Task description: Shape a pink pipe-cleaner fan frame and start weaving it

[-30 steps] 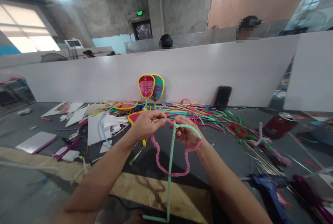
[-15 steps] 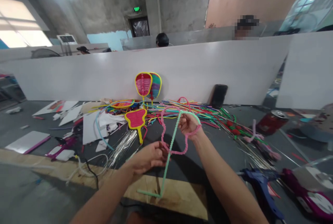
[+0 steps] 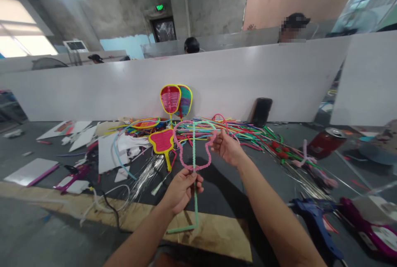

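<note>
Pink and green, the pipe-cleaner frame (image 3: 194,147) now stands upright above the left hand (image 3: 182,188), whose grip closes in a pinch on the crossing at its base. The right hand (image 3: 228,147) has moved to the frame's side, fingertips closed on the edge; the outline now sits evenly about its spine. Far beyond both grips, the green sign (image 3: 159,7) is unreadable.

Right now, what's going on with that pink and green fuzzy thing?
A person is holding it up over the dark table. The left hand grips the green stem just below the wavy pink loop, and the right hand is at the loop's right edge. Behind it lies a pile of colorful sticks, and two yellow-edged paddle shapes stand by the white board.
</note>
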The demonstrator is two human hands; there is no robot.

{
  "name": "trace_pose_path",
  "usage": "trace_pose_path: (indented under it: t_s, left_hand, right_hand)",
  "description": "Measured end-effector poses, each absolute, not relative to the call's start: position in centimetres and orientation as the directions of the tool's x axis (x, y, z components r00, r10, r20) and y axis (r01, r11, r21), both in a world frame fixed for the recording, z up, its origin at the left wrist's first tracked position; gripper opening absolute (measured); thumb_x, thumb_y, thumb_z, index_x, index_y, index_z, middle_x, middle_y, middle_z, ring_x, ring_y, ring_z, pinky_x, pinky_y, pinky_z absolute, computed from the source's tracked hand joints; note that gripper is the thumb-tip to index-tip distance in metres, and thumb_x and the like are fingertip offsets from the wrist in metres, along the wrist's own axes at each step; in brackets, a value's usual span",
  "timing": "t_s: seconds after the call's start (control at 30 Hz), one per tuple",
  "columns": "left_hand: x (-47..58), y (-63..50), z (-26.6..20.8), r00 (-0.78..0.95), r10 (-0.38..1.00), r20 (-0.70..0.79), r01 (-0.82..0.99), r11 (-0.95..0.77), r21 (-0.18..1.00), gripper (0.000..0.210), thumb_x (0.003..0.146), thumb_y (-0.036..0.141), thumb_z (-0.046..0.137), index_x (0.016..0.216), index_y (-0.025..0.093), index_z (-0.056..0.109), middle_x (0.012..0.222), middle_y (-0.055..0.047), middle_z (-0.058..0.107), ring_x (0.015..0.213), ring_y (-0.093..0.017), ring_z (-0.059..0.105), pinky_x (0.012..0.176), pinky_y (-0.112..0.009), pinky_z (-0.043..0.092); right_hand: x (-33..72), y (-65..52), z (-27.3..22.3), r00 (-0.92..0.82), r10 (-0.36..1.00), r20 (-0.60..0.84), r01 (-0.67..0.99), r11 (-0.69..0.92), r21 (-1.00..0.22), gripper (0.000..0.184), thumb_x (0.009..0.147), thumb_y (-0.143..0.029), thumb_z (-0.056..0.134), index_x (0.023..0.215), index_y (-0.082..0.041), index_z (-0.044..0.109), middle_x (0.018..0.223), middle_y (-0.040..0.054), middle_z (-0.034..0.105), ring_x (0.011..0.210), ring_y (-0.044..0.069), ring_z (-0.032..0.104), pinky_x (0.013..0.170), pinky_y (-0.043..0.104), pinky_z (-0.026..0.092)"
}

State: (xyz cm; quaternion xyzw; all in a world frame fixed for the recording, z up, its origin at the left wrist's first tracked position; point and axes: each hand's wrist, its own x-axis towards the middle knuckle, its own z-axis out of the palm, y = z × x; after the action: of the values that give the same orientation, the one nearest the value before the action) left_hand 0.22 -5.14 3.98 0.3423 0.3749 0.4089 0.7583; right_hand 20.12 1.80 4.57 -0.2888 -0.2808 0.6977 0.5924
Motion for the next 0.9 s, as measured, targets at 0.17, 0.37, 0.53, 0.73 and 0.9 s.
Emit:
trace_pose_path:
  t_s: [0.17, 0.37, 0.53, 0.73, 0.9]
  left_hand:
    - [1.1, -3.6, 3.9, 0.370, 0.885, -0.281, -0.340, 0.411, 0.846, 0.024, 0.070, 0.020, 0.070, 0.086, 0.016, 0.053, 0.069, -0.002, 0.065, 0.056, -0.009, 0.058, 0.056, -0.025, 0.054]
    - [2.1, -2.9, 3.2, 0.433, 0.843, -0.320, -0.281, 0.463, 0.841, 0.025, 0.071, 0.022, 0.069, 0.088, 0.015, 0.053, 0.070, -0.003, 0.065, 0.055, -0.010, 0.058, 0.054, -0.025, 0.054]
    - [2.0, -2.3, 2.1, 0.445, 0.835, -0.324, -0.320, 0.486, 0.813, 0.025, 0.071, 0.021, 0.068, 0.089, 0.016, 0.052, 0.071, -0.002, 0.064, 0.058, -0.010, 0.057, 0.056, -0.025, 0.054]
    - [1.3, -1.8, 1.7, 0.441, 0.824, -0.354, -0.337, 0.518, 0.786, 0.023, 0.071, 0.022, 0.069, 0.087, 0.016, 0.053, 0.070, -0.001, 0.063, 0.057, -0.009, 0.056, 0.054, -0.023, 0.053]
    - [1.3, -1.8, 1.3, 0.457, 0.811, -0.364, -0.338, 0.537, 0.773, 0.021, 0.071, 0.023, 0.069, 0.084, 0.015, 0.054, 0.071, -0.001, 0.063, 0.057, -0.008, 0.056, 0.054, -0.022, 0.053]
  right_hand:
    - [19.0, 1.2, 4.4, -0.131, 0.991, -0.019, -0.562, -0.090, -0.822, 0.027, 0.068, -0.037, 0.072, 0.087, -0.019, 0.065, 0.078, 0.0003, 0.070, 0.061, 0.009, 0.063, 0.053, 0.017, 0.049]
    - [19.1, 2.3, 3.4, 0.066, 0.997, -0.044, -0.595, 0.004, -0.804, 0.026, 0.063, -0.037, 0.075, 0.076, -0.017, 0.067, 0.065, -0.0009, 0.068, 0.049, 0.006, 0.055, 0.046, 0.015, 0.045]
    - [19.3, 2.6, 2.6, 0.027, 0.998, -0.051, -0.630, -0.023, -0.776, 0.027, 0.066, -0.036, 0.074, 0.082, -0.016, 0.067, 0.070, 0.0015, 0.070, 0.048, 0.006, 0.054, 0.046, 0.015, 0.046]
    - [19.1, 2.7, 1.4, -0.062, 0.993, -0.104, -0.645, -0.120, -0.755, 0.028, 0.067, -0.037, 0.073, 0.083, -0.015, 0.067, 0.078, 0.0050, 0.071, 0.053, 0.007, 0.057, 0.052, 0.017, 0.049]
    - [19.1, 2.7, 1.1, -0.008, 0.995, -0.099, -0.643, -0.081, -0.762, 0.024, 0.067, -0.036, 0.074, 0.074, -0.015, 0.065, 0.070, 0.0027, 0.070, 0.050, 0.006, 0.055, 0.049, 0.015, 0.047]
